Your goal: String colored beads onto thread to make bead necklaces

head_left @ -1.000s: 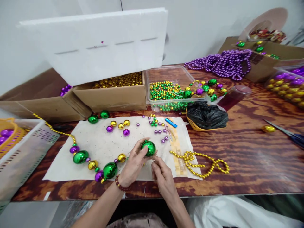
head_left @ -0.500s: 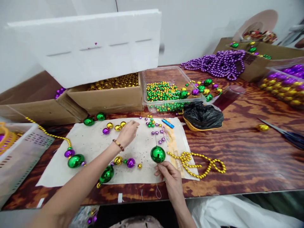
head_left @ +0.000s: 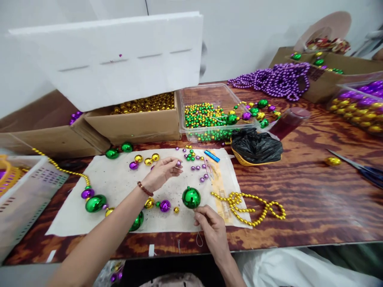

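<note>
My left hand (head_left: 164, 170), with a bracelet at the wrist, pinches a small purple bead (head_left: 178, 163) above the white cloth (head_left: 74, 219). My right hand (head_left: 211, 223) is closed at the underside of a large green bead (head_left: 191, 197), holding it upright. A thin thread with a loop (head_left: 199, 239) hangs below those fingers. On the cloth lies a part-strung garland with a purple bead (head_left: 164, 205) and a small gold bead (head_left: 176, 210); my left forearm hides some of it. Loose small purple beads (head_left: 198, 168) lie to the right of my left hand.
A gold bead string (head_left: 263, 215) lies right of the cloth. Behind are a clear bin (head_left: 209, 131) of small beads, a cardboard box (head_left: 134, 127) of gold beads and a black-bag-lined basket (head_left: 255, 147). Scissors (head_left: 356, 164) lie at far right, a white crate (head_left: 32, 199) at left.
My left hand has moved slightly right and down, and a small purple bead now shows in its fingers. The large green bead has shifted a little left and tilted in my right hand.
</note>
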The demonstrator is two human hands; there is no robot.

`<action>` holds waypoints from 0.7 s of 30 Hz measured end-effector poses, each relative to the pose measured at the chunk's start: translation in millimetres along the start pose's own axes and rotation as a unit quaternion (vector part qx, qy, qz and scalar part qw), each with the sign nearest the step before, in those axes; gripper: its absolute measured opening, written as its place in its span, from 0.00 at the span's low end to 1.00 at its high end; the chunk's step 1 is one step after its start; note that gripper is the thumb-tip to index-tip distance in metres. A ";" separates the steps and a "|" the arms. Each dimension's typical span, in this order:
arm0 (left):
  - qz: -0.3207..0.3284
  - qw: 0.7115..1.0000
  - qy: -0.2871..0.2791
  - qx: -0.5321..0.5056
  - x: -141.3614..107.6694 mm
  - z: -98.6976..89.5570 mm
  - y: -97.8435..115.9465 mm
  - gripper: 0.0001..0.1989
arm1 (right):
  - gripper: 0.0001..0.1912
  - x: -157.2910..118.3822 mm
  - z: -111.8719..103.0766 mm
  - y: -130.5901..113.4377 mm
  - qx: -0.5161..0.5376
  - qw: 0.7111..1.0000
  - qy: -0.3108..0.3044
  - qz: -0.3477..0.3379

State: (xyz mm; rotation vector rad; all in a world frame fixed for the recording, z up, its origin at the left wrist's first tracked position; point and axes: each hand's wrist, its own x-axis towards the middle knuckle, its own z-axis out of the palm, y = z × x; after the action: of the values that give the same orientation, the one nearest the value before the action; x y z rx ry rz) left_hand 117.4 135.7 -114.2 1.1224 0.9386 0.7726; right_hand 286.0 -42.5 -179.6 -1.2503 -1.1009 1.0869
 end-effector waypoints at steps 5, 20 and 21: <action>-0.059 0.971 -0.008 -0.232 -28.5 15.2 -3.1 0.11 | 0.10 -3.0 -0.6 -0.9 -0.025 0.999 -0.022 -0.012; -0.049 0.981 -0.001 -0.186 -39.9 19.6 -8.4 0.14 | 0.11 -4.0 2.8 0.6 -0.027 0.999 -0.003 0.028; -0.049 0.987 -0.003 -0.156 -40.6 22.2 -10.6 0.14 | 0.11 -1.7 4.0 0.9 -0.021 0.999 0.006 0.038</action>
State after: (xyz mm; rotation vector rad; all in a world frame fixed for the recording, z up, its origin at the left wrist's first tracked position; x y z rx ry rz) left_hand 121.3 88.4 -112.0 0.7987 0.8280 0.8029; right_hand 281.8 -43.6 -180.5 -1.3389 -1.0799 1.1171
